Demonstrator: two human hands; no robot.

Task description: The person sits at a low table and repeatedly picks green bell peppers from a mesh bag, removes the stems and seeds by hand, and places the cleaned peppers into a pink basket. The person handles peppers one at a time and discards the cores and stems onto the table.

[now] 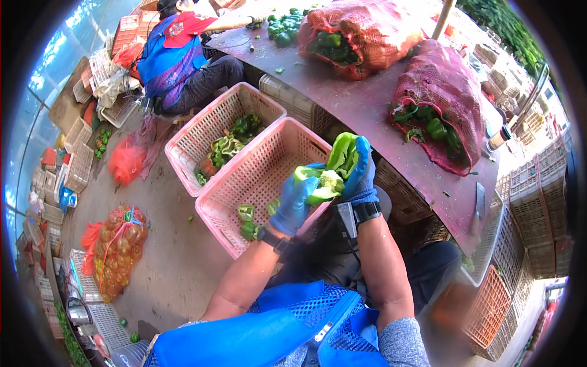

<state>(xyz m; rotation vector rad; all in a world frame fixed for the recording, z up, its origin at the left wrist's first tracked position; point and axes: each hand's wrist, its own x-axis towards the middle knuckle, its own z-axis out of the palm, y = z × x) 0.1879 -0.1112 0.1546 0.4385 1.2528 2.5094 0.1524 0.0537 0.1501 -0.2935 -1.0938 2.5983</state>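
Both hands wear blue gloves and hold a green bell pepper split open above a pink plastic crate. My left hand [293, 202] grips the lower pepper half [323, 183], where the pale seed core shows. In my right hand [362, 172] is the upper pepper half [342, 155], its hollow inside facing left. The two pieces meet or overlap near the core; whether they are still joined I cannot tell. Below, in the pink crate [220, 215], lie several green pepper pieces [246, 212]. A knife [479, 199] rests on the table's right end.
A second crate [183, 160] with pepper scraps adjoins the first. The reddish table [371, 119] bears two mesh sacks [367, 32] [440, 101] of green peppers. A person [176, 55] sits at the upper left. A full net bag [120, 252] stands on the floor at left.
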